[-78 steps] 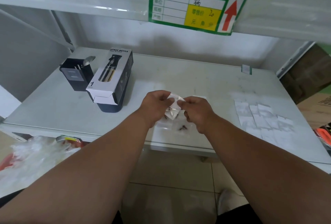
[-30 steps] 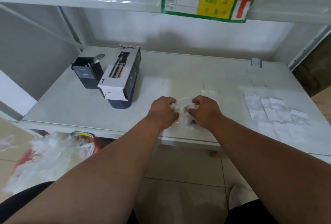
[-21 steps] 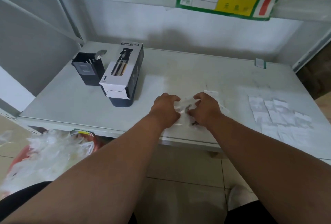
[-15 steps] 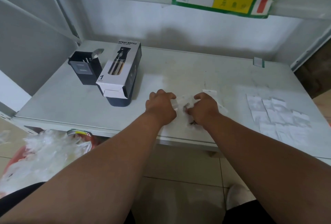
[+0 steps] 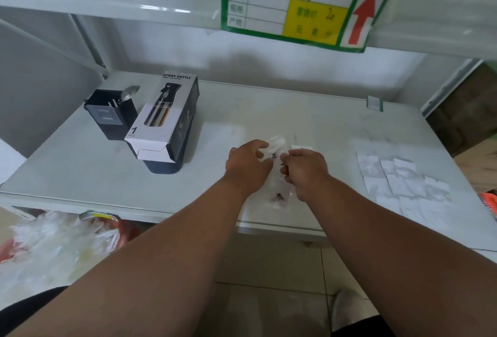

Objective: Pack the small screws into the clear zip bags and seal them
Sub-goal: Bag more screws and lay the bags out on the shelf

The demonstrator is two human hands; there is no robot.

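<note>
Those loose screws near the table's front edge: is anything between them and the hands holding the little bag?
Nothing visible. The screws lie on the white table below the gap between the left hand and right hand, which hold the clear bag.

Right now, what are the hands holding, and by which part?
Both hands, left and right, pinch a small clear plastic zip bag with dark screws inside, each gripping one side edge near its top.

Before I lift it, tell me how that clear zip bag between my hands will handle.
The clear zip bag looks thin and crumpled, so probably floppy. It seems light; only a few small screws show inside. Unsealed, they could spill when tipped.
</note>
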